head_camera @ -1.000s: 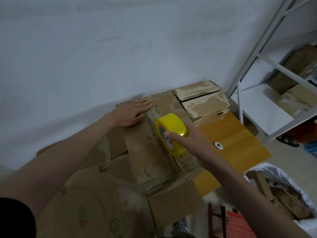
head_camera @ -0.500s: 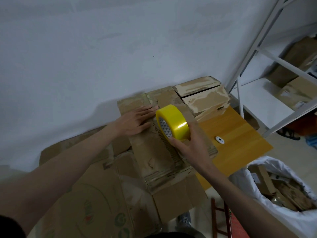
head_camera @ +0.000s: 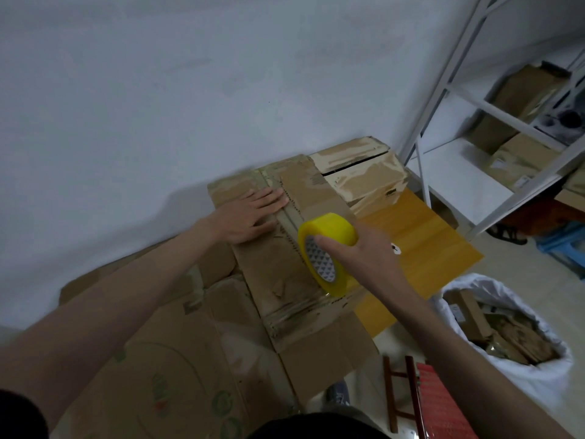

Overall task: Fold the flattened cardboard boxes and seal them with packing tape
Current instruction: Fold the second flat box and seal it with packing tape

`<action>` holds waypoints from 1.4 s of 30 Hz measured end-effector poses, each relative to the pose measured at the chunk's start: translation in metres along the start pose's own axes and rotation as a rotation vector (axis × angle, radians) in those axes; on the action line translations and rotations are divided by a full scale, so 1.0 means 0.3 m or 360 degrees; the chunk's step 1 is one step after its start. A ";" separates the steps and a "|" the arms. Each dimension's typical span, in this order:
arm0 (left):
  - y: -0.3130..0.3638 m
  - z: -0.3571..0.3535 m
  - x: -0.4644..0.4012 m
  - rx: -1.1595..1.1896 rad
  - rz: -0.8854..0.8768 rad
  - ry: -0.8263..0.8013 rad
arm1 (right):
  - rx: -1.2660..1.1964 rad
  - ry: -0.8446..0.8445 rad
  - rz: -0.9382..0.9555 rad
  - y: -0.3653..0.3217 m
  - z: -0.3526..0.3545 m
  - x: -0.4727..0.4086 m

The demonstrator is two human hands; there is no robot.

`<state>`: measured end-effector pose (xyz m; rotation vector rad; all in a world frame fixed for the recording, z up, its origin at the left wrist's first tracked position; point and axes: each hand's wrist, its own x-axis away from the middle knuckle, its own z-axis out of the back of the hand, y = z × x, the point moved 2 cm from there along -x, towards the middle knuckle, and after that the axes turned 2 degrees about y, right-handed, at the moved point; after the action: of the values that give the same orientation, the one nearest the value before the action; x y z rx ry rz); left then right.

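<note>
2 hands on the cardboard box (head_camera: 285, 264): left hand (head_camera: 250, 215) lies flat, fingers straight, pressing the far-left flap beside the centre seam. Right hand (head_camera: 361, 258) grips the yellow tape roll (head_camera: 327, 251), forefinger over its core, roll standing on edge on the seam, nearer than the left hand. Box sits on a wooden table (head_camera: 424, 242).

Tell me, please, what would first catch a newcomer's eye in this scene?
The bright yellow tape roll at centre stands out, gripped by the right hand over the seam of the cardboard box. The left hand presses flat on the box's far end, near the wall. At lower right sits a white bag full of cardboard scraps.
</note>
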<state>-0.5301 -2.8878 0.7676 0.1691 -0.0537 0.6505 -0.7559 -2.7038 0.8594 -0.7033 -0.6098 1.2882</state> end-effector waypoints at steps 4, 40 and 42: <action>0.061 0.000 0.030 -0.0110 -0.0090 0.0041 | 0.0023 -0.0051 -0.0002 -0.028 -0.011 0.006; 0.213 -0.018 0.014 -0.0091 0.0032 0.0038 | -0.0071 0.0260 0.0048 0.063 0.031 0.158; 0.248 -0.021 0.030 -0.0051 -0.0045 0.0069 | -0.0067 0.0291 0.0038 0.082 0.035 0.155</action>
<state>-0.5681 -2.8229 0.7726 0.1244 -0.0202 0.6246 -0.7710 -2.6535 0.8484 -0.8555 -0.4819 1.2202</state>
